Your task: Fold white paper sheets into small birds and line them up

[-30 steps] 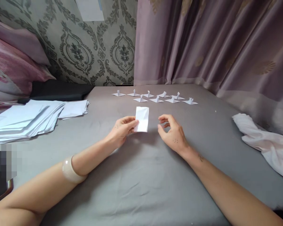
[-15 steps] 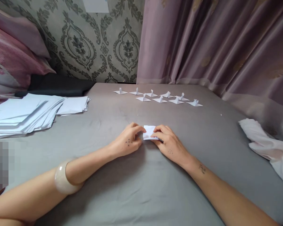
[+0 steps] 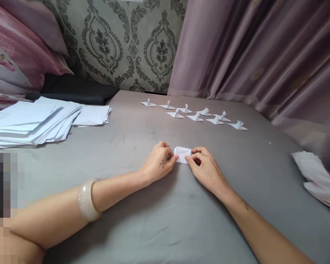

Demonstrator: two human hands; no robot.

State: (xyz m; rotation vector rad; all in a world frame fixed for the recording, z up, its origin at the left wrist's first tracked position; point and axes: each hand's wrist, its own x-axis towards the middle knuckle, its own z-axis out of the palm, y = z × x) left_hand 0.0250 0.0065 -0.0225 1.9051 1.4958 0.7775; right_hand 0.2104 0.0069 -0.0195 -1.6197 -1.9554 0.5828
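A small folded piece of white paper (image 3: 183,154) is held between my two hands, just above or on the grey cloth surface (image 3: 154,212). My left hand (image 3: 162,161) pinches its left edge between thumb and fingers. At the paper's right edge, my right hand (image 3: 205,165) grips it, the thumb on the near face and the fingers curled behind. Layers show at the paper's upper left corner. Beyond the hands stand several folded white paper birds (image 3: 196,116) in two slanting rows.
Stacks of white paper sheets (image 3: 30,124) lie at the left, with a smaller pile (image 3: 92,115) beside them. Behind these is a black cloth (image 3: 79,90). Purple curtains (image 3: 222,47) hang at the back right. A crumpled white cloth (image 3: 316,176) rests at the right edge.
The folded paper has been turned so a broader face shows. My left hand now grips its left edge, and my right thumb has come to the near face. The camera view has shifted slightly.
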